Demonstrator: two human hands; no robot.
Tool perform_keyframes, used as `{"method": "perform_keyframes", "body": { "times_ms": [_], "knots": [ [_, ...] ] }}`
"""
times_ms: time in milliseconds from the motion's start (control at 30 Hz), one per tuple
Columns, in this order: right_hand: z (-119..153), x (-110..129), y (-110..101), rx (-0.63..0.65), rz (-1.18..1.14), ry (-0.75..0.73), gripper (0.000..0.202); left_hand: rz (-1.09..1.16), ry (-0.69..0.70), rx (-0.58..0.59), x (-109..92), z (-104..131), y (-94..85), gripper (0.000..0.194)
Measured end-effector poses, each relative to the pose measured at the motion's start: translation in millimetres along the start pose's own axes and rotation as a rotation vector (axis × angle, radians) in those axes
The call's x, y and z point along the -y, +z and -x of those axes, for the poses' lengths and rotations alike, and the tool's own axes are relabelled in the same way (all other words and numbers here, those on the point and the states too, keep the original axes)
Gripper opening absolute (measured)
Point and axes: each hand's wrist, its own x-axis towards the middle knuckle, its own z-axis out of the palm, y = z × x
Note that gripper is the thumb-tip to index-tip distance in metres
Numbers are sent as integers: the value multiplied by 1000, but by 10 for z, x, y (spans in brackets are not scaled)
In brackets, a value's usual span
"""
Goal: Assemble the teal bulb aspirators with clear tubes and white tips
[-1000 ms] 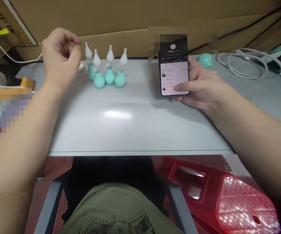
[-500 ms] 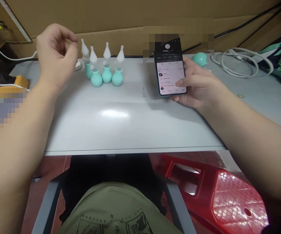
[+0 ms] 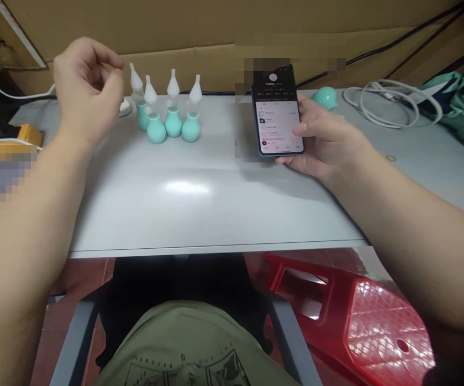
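Note:
My right hand [image 3: 324, 134] holds a smartphone [image 3: 278, 115] upright above the table, its lit screen facing me. The thumb lies over the screen's right edge, and the other fingers are mostly hidden behind the phone. My left hand [image 3: 90, 86] is raised at the left with loosely curled fingers; a gap shows between thumb and index finger, and I see nothing in it. Just right of it stand several nasal aspirators with teal bulbs [image 3: 156, 128] and white pointed tips [image 3: 172, 83], upright in a close group on the grey-white table [image 3: 183, 214].
Behind the phone hand lies another teal bulb [image 3: 325, 98]. A coiled white cable [image 3: 392, 102] and a teal patterned cloth [image 3: 457, 107] are at the right. Cardboard [image 3: 199, 32] lines the back. A red plastic stool [image 3: 384, 321] stands below the table's front right.
My right thumb has drawn slightly up and towards the phone's right edge. Everything sits a little further left in view; the left hand keeps its pose.

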Motion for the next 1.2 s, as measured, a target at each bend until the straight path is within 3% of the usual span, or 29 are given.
{"method": "perform_keyframes", "body": {
  "times_ms": [200, 467, 700, 900, 1200],
  "knots": [
    [-67, -36, -14, 11, -81, -15, 69, -50, -35, -11, 74, 12, 0, 39],
    [-162, -123, -66, -14, -16, -77, 70, -108, -49, 11, -38, 24, -16, 37],
    [-159, -129, -32, -59, -3, -87, 80, -84, -42, -55, -77, 17, 40, 46],
    [-124, -94, -11, -58, -42, -100, 63, -131, -74, 17, -254, 38, -1, 42],
    [-139, -98, -95, 64, -75, -58, 65, -107, -54, -54, -18, -5, 24, 37]
  ]
}}
